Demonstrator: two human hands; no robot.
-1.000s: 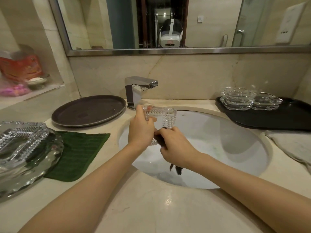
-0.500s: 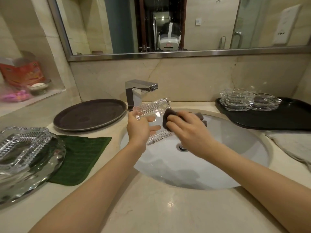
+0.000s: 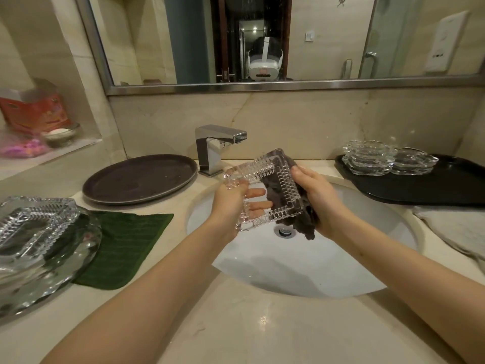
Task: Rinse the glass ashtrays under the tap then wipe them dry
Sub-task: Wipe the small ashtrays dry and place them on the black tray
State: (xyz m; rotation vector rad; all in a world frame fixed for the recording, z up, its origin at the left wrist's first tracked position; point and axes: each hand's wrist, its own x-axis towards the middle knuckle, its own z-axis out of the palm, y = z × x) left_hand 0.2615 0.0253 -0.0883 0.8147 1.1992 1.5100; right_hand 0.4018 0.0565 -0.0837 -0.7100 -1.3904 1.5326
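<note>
The left hand [image 3: 231,203] grips one edge of a square cut-glass ashtray [image 3: 265,190], thumb curled over the near rim and fingers spread behind the glass, where they show through it; the right hand [image 3: 317,203] is closed around a dark cloth [image 3: 301,222] pressed to the far face and right edge of the ashtray. The ashtray is held tilted, nearly on edge, above the white sink [image 3: 367,271] and just in front of the tap [image 3: 217,145], which shows no water running. Judging from that, the step in hand is the wiping. To do it well, the left hand should keep a firm hold on the rim, since wet ribbed glass is likely slippery, and turn the piece so the cloth reaches each side and the notched edge, keeping it low over the sink in case it slips. Counting outward from the sink: one ashtray in hand; to the right of the sink, a black tray [image 3: 446,185] carrying two stacks of clear glass ashtrays [image 3: 370,158], whose exact number I cannot tell; one pale cloth [image 3: 456,229] in front of that tray; to the left of the sink, one round dark tray [image 3: 139,177], one green cloth [image 3: 123,245], and further left at least one large glass ashtray [image 3: 34,227] resting on a big round glass piece.
</note>
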